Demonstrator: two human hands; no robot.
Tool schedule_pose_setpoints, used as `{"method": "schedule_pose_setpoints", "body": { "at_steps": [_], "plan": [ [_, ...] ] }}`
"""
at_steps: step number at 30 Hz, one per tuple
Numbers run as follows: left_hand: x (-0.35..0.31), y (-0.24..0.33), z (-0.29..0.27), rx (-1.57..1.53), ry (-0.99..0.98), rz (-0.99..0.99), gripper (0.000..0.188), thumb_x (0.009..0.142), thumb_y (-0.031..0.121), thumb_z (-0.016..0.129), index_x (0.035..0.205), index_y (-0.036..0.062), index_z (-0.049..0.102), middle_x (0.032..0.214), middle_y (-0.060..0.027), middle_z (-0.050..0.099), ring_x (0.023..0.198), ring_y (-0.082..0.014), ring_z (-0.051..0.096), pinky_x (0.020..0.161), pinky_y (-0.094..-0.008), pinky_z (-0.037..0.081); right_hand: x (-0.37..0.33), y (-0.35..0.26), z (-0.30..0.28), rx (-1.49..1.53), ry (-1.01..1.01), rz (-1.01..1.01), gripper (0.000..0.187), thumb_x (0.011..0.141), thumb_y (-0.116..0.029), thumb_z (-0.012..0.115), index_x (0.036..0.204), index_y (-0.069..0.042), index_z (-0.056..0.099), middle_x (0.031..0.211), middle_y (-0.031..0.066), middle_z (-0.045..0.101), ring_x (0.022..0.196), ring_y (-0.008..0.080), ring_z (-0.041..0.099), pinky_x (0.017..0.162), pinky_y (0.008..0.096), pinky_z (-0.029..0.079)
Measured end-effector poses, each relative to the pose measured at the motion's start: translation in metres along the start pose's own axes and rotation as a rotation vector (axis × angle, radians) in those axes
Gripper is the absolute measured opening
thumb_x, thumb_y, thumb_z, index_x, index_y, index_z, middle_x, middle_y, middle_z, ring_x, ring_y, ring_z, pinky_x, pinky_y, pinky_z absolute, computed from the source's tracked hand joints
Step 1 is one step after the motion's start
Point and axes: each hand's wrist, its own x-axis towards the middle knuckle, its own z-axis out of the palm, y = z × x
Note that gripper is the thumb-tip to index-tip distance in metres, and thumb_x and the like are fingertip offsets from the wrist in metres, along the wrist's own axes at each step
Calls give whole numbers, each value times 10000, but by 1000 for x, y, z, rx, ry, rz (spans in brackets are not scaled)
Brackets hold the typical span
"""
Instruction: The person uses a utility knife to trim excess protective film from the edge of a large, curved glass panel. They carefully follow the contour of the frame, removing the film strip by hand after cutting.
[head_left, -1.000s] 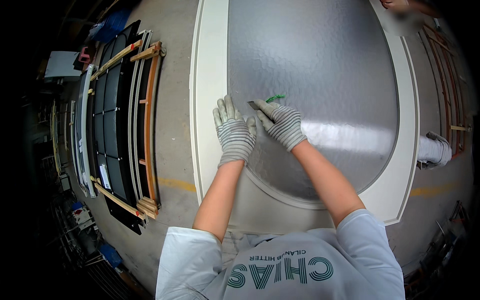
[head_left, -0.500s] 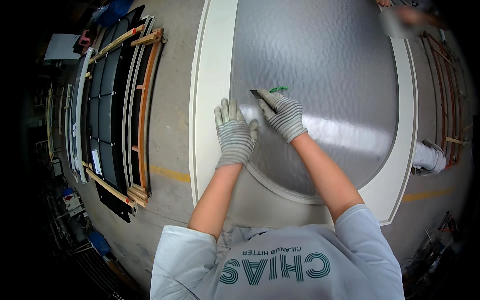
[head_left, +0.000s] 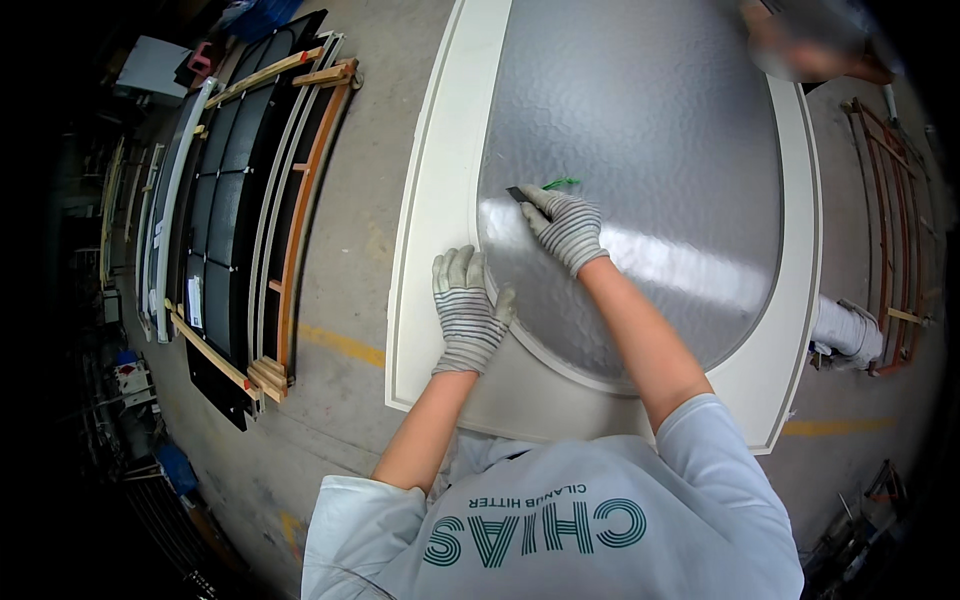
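Note:
A large cream-white panel frame (head_left: 444,190) lies flat before me, round a silvery rippled glass pane (head_left: 640,130) with a curved near end. My right hand (head_left: 568,228), in a grey striped glove, is closed round a small tool with a flat dark blade (head_left: 515,194). A green cord (head_left: 564,183) sticks out beside the fingers. The blade's tip is over the glass near its left edge; most of the handle is hidden in the glove. My left hand (head_left: 468,310), gloved alike, rests open on the frame's left side, thumb beside the curved rim.
To the left, dark gridded panels (head_left: 225,200) lean together with wooden battens (head_left: 300,200). At the far right stand brown metal frames (head_left: 885,220) and a white wrapped bundle (head_left: 846,332). A blurred person (head_left: 810,40) is at the top right. A yellow line (head_left: 340,345) crosses the floor.
My left hand has slid nearer to me along the frame. My right hand still grips the bladed tool over the glass, with little movement. The whole view has turned slightly.

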Motion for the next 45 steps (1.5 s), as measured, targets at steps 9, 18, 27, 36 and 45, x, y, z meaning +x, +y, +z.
{"method": "schedule_pose_setpoints", "body": {
  "at_steps": [9, 18, 27, 36, 45],
  "plan": [
    [-19, -29, 23, 4, -104, 33, 714, 842, 293, 576, 1414, -72, 353, 1435, -295, 377, 1369, -446, 314, 1177, -528, 179, -30, -55, 20, -148, -136, 95, 326, 912, -348, 536, 1205, -224, 606, 862, 134, 691, 746, 324, 666, 652, 453, 516],
    [-18, -29, 28, -33, -98, 39, 739, 827, 315, 590, 1411, -76, 363, 1426, -291, 394, 1373, -429, 319, 1183, -522, 167, -8, -52, -3, 44, -293, 53, 321, 862, -237, 631, 1178, -204, 679, 1052, 116, 695, 965, 303, 653, 861, 375, 513],
    [-18, -32, 29, -34, -53, 76, 752, 833, 291, 604, 1434, -68, 330, 1437, -288, 379, 1373, -436, 324, 1168, -547, 190, 42, -39, -9, 186, -550, 83, 335, 849, -118, 604, 1169, -146, 697, 1064, 80, 718, 939, 236, 676, 857, 340, 519],
    [-20, -31, 25, -52, -94, 45, 747, 856, 289, 587, 1460, -40, 295, 1448, -299, 350, 1368, -460, 317, 1157, -562, 199, 71, -37, -21, 265, -789, 140, 334, 831, -123, 612, 1147, -152, 717, 870, 46, 735, 755, 135, 658, 724, 290, 528],
    [-13, -28, 25, -62, -95, 58, 727, 860, 273, 580, 1448, -50, 300, 1437, -303, 354, 1355, -467, 326, 1146, -574, 219, 73, -35, -23, 347, -837, 210, 283, 865, -126, 628, 1131, -135, 725, 714, 25, 683, 632, 117, 610, 641, 289, 516]
  ]
}}
